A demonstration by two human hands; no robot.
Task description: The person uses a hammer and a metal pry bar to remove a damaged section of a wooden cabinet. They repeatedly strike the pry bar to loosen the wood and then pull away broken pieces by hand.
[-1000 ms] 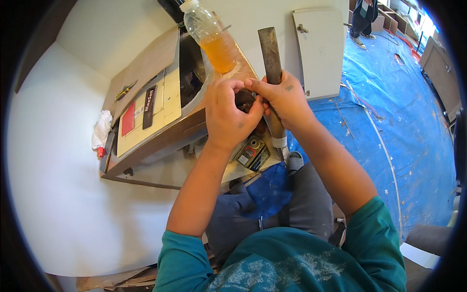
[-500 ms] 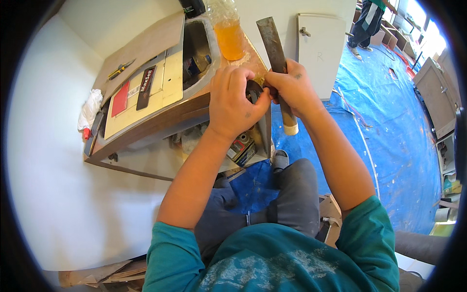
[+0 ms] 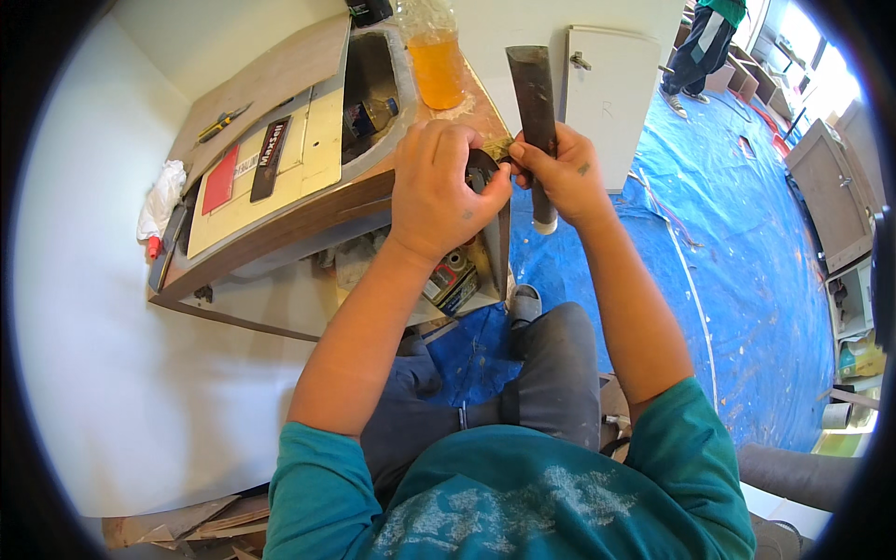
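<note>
My right hand (image 3: pixel 563 175) is closed on a long dark brown strip-like piece (image 3: pixel 535 98), held nearly upright, with a pale lower end. Its exact kind cannot be made out. My left hand (image 3: pixel 431 191) is curled round a dark curved band (image 3: pixel 482 167), thumb and fingers closing on it; the fingers hide much of this band. Both hands' fingertips come close together over the front corner of a wooden counter (image 3: pixel 369 187). Just beyond my left hand stands a clear plastic container of orange liquid (image 3: pixel 436 70).
On the counter lie a cream panel (image 3: pixel 303 177), a yellow utility knife (image 3: pixel 222 123) and a red rectangular piece (image 3: pixel 220 179). A bottle (image 3: pixel 381 114) lies in the sink. Blue sheeting (image 3: pixel 653 308) covers the floor. A white door panel (image 3: pixel 609 107) leans behind; another person (image 3: pixel 700 51) stands far right.
The long dark piece has turned more upright, its top shifting slightly right and its lower end left. Both hands keep their holds. The whole view has shifted slightly.
</note>
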